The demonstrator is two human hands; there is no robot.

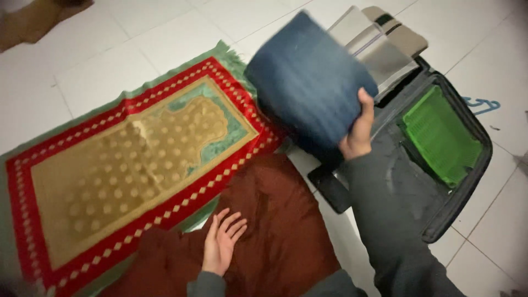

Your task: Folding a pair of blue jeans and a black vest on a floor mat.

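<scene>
Right hand (357, 135) grips a folded dark blue denim garment (308, 82), thumb over its near right edge, lifted above the far left corner of an open dark suitcase (467, 187) with green mesh lining. Left hand (221, 242) lies open, palm up, on brown cloth (275, 220) near a red-bordered gold rug (126, 165).

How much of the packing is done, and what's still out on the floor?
Done: the open suitcase on the tiled floor already holds a green mesh item and grey folded things at its far end. In hand: the right hand holds a folded dark blue cloth up beside the suitcase. Left: the left hand rests palm up on a rust-brown cloth, and the red and gold rug lies spread flat.
</scene>
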